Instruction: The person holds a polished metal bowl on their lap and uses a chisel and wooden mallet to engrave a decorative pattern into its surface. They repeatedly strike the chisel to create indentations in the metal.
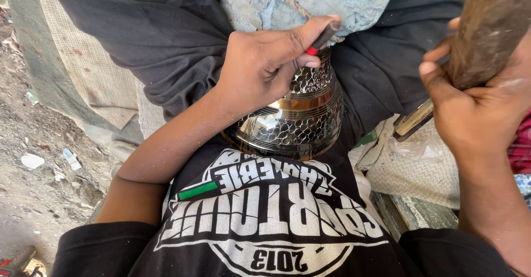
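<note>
Item: engraved metal vase, lying in my lap, long axis running away from my chest, neck pointing toward my knees, wide belly nearest me.

Left hand: I am closing it around a slim dark punch with a red band, pinching it between thumb and fingertips; the tool is slanting over the vase's neck, directly beneath my fingers. This hand is the nearer one to the vase.

Right hand: I am gripping a worn wooden mallet handle, fingers wrapped shut, raised well apart to the right of the vase.

Surface: dark trousers and pale cloth under the neck. Room: dusty ground to my left; patterned cushion below my right hand.
</note>
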